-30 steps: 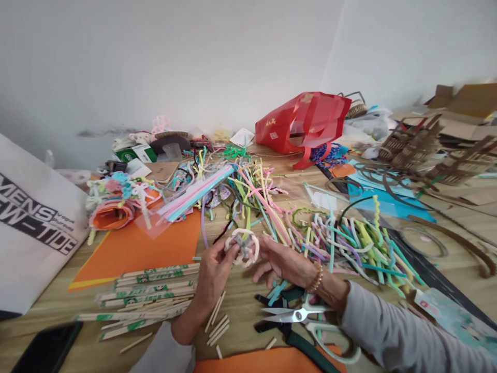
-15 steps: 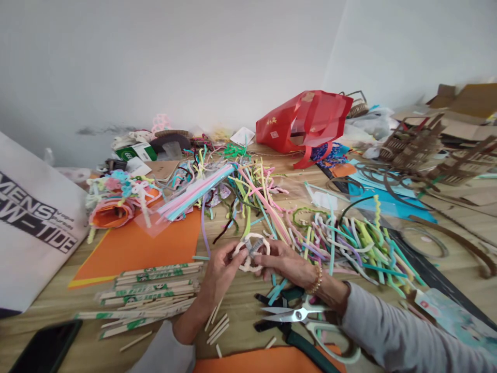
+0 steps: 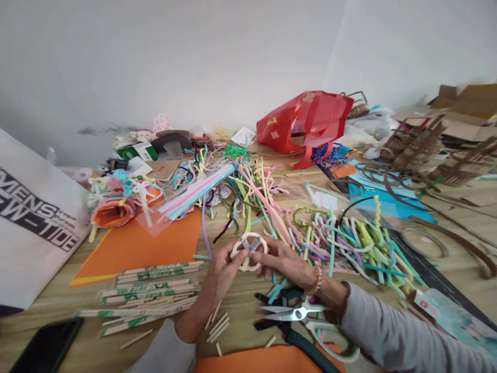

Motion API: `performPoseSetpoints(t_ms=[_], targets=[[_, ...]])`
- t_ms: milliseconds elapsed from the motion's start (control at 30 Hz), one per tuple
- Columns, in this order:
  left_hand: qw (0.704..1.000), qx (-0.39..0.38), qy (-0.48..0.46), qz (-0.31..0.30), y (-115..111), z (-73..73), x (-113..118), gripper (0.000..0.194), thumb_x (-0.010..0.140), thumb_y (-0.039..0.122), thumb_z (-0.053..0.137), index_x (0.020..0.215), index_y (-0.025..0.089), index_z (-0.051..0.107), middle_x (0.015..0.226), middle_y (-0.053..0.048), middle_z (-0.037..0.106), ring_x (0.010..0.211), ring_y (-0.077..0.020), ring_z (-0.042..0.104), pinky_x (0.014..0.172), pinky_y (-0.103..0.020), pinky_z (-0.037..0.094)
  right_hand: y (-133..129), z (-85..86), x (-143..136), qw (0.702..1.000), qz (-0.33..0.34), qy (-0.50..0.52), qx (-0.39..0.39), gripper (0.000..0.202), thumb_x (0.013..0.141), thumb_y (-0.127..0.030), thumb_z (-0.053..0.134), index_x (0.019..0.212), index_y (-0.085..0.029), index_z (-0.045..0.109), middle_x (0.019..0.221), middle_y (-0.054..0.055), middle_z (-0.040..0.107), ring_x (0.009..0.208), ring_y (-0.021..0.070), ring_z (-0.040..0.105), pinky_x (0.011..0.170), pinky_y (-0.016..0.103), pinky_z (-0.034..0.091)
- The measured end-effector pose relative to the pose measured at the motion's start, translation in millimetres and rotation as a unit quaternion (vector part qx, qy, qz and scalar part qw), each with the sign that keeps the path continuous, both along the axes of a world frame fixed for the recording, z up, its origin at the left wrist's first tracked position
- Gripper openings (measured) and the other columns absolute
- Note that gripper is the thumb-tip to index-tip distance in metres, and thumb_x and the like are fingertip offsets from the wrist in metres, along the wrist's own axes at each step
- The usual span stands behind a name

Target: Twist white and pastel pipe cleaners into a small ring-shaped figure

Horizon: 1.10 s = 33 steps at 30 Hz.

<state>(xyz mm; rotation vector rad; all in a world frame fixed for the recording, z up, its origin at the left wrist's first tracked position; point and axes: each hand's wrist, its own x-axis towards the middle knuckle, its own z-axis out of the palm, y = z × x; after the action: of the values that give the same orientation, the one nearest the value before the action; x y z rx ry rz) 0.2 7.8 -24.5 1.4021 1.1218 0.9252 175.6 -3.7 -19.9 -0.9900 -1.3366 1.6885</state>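
Between my hands is a white fuzzy pipe-cleaner ring (image 3: 262,246) with grey pieces (image 3: 253,243) across its inside. My left hand (image 3: 224,269) pinches its left side, thumb and fingers pressed together. On the right, my right hand (image 3: 282,260) grips the opposite side, its thumb near the grey part. Below my right wrist lie white-handled scissors (image 3: 298,314), blades apart, on top of a dark green-handled cutting tool (image 3: 306,352). Short wooden stick pieces (image 3: 218,329) are scattered by my left forearm.
Wrapped chopsticks (image 3: 151,290) lie left, beside orange sheets (image 3: 143,248) and a phone (image 3: 50,344). Colourful pipe cleaners (image 3: 365,243) heap to the right and behind. A red bag (image 3: 277,124) lies at the back. A large white bag (image 3: 39,248) stands at left.
The white ring has turned slightly between my fingers and its opening faces me a little more. Both hands keep nearly the same place and hold.
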Motion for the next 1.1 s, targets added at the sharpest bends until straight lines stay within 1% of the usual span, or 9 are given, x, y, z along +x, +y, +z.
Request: performPoseSetpoints(t_ms=[200,367,467,600,733,833,967,1033,1100], targets=[[0.999,0.019,-0.031,0.008,0,3.5,1,0.027,0.08,0.032,0.061,0.1,0.015,0.066,0.09,-0.004,0.068,0.079,-0.0185,0.057,0.071,-0.026,0.045,1,-6.2,0,0.999,-0.013,0.034,-0.015,0.041,0.082,-0.051,0.061,0.099,-0.014,0.057,0.073,0.001,0.062,0.057,0.01,0.06,0.046,0.017,0.048],[0.999,0.008,-0.051,0.01,0,2.7,3,0.029,0.075,0.028,0.067,0.101,0.015,0.065,0.092,-0.005,0.07,0.084,-0.0204,0.06,0.075,-0.027,0.047,1,-7.4,0,0.998,-0.018,0.055,-0.034,0.042,0.08,-0.051,0.063,0.101,-0.015,0.058,0.073,0.0,0.06,0.057,0.0106,0.06,0.047,0.018,0.049],[0.998,-0.008,-0.068,0.01,1,1.1,4,0.035,0.068,0.026,0.074,0.1,0.014,0.065,0.089,-0.005,0.07,0.081,-0.0197,0.061,0.072,-0.027,0.048,2,-9.2,0,0.997,-0.018,0.068,-0.041,0.042,0.08,-0.05,0.064,0.103,-0.015,0.058,0.071,0.0,0.06,0.057,0.0106,0.06,0.046,0.017,0.049],[0.991,-0.049,-0.128,0.012,3,1.0,3,0.03,0.067,0.027,0.077,0.092,0.013,0.067,0.081,-0.004,0.069,0.068,-0.0149,0.058,0.063,-0.023,0.046,3,-14.8,1,0.993,-0.01,0.109,-0.053,0.04,0.084,-0.053,0.059,0.095,-0.014,0.059,0.073,0.002,0.062,0.058,0.0112,0.061,0.045,0.018,0.049],[0.959,-0.13,-0.251,-0.028,4,1.5,0,0.021,0.069,0.026,0.076,0.083,0.015,0.066,0.065,0.0,0.062,0.057,-0.011,0.052,0.054,-0.021,0.042,4,-14.4,2,0.988,-0.009,0.141,-0.054,0.044,0.086,-0.055,0.054,0.098,-0.014,0.061,0.08,0.004,0.061,0.061,0.0113,0.061,0.045,0.018,0.048],[0.936,-0.17,-0.304,-0.055,3,2.0,-4,0.023,0.066,0.023,0.079,0.084,0.016,0.067,0.067,0.0,0.062,0.058,-0.0106,0.052,0.056,-0.021,0.043,2,-10.2,3,0.991,-0.016,0.129,-0.026,0.038,0.086,-0.05,0.058,0.096,-0.013,0.062,0.079,0.003,0.06,0.061,0.0095,0.059,0.047,0.016,0.047],[0.925,-0.183,-0.319,-0.091,1,4.8,-5,0.02,0.067,0.022,0.078,0.082,0.015,0.067,0.068,-0.002,0.062,0.058,-0.0111,0.053,0.057,-0.022,0.043,1,-8.0,3,0.995,-0.026,0.097,0.014,0.032,0.082,-0.043,0.066,0.093,-0.013,0.062,0.072,0.001,0.06,0.058,0.0088,0.057,0.048,0.016,0.046],[0.927,-0.183,-0.312,-0.099,0,6.9,-4,0.02,0.068,0.023,0.077,0.084,0.015,0.067,0.067,-0.002,0.062,0.058,-0.0117,0.053,0.058,-0.023,0.043,1,-8.4,3,0.995,-0.031,0.088,0.029,0.031,0.08,-0.041,0.068,0.094,-0.014,0.061,0.068,0.0,0.059,0.056,0.0087,0.056,0.047,0.017,0.046],[0.935,-0.177,-0.295,-0.092,-1,8.5,-3,0.021,0.069,0.024,0.077,0.085,0.015,0.067,0.067,-0.002,0.062,0.058,-0.0123,0.054,0.058,-0.023,0.043,2,-8.5,3,0.994,-0.039,0.091,0.039,0.031,0.078,-0.039,0.071,0.095,-0.015,0.06,0.069,-0.001,0.059,0.056,0.0084,0.055,0.048,0.017,0.047]])
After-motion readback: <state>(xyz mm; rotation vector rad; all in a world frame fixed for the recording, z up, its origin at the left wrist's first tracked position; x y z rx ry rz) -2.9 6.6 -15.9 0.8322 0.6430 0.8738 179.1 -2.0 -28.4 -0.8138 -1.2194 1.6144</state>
